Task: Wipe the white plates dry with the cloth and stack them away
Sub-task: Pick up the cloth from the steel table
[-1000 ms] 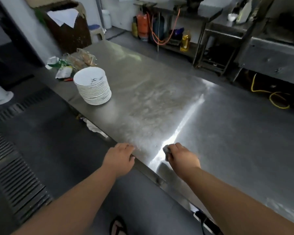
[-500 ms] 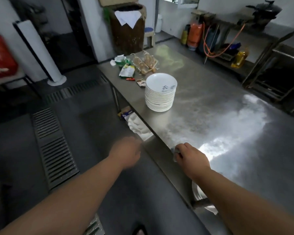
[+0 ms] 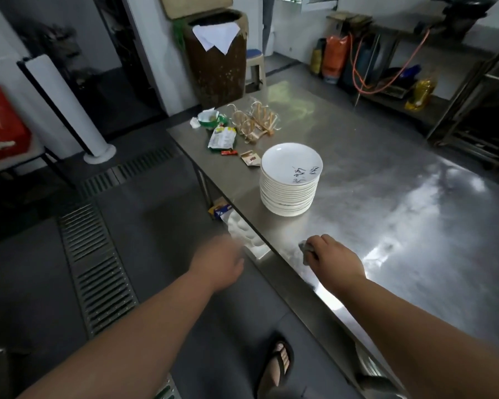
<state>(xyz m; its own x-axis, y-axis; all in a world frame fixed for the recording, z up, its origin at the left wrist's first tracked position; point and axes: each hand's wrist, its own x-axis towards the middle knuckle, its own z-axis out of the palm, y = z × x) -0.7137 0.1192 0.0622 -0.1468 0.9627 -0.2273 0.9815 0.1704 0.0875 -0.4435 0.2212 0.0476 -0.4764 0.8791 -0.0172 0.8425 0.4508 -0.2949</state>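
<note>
One plate (image 3: 291, 164) is best lifted off the stack (image 3: 288, 198) near the bench's (image 3: 392, 214) left edge — cloth (image 3: 305, 246) balled in the right hand (image 3: 333, 259), fingers of the left hand (image 3: 222, 262) blurred beyond telling.

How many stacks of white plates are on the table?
1. The plate stack stands on the steel table beyond the right hand; others may be hidden.

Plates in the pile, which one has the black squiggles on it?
The top plate of the stack: it has black marks near its right edge. The rest of the stack shows only plain white rims.
</note>
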